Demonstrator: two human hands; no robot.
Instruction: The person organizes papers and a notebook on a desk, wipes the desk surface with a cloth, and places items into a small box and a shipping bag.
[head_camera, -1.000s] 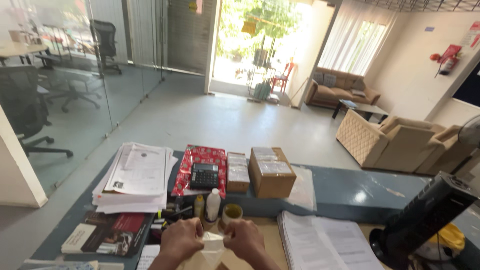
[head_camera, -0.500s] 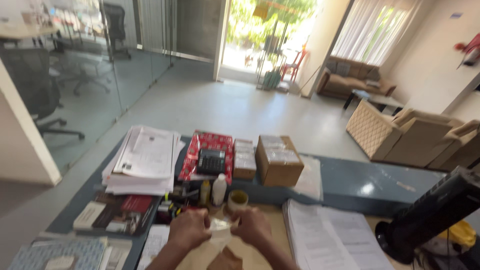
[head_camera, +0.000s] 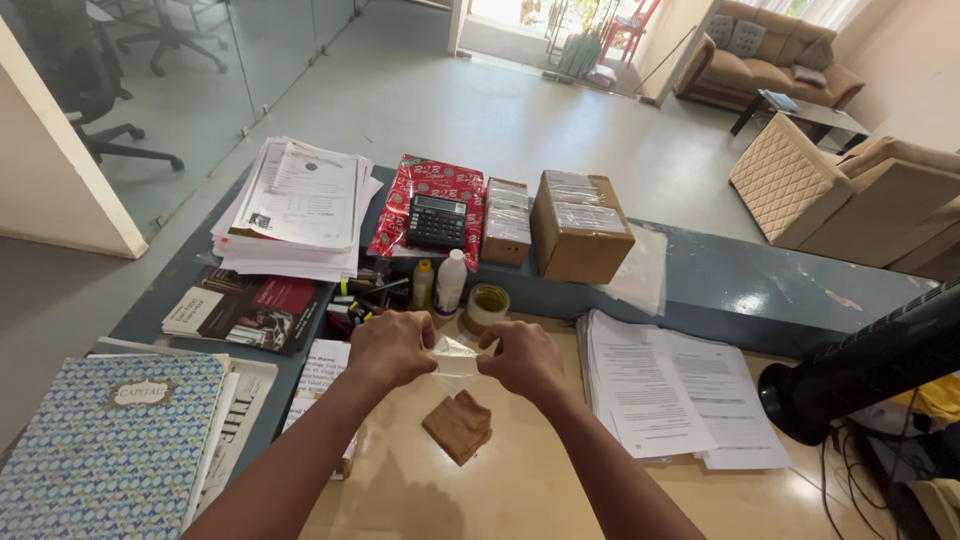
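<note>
My left hand and my right hand both pinch a small clear plastic pouch between them, held just above the wooden desk. A folded brown cloth lies on the desk right below the pouch. Just beyond my hands stand a roll of tape, a white bottle and a small yellow bottle.
On the blue counter sit a cardboard box, a smaller box, a calculator on red wrapping, and a paper stack. Papers lie to my right, books to my left, and a black fan at far right.
The view has tilted down toward the desk. My hands have lifted and stretched the clear pouch between them, and the brown cloth now lies on the desk below it.
</note>
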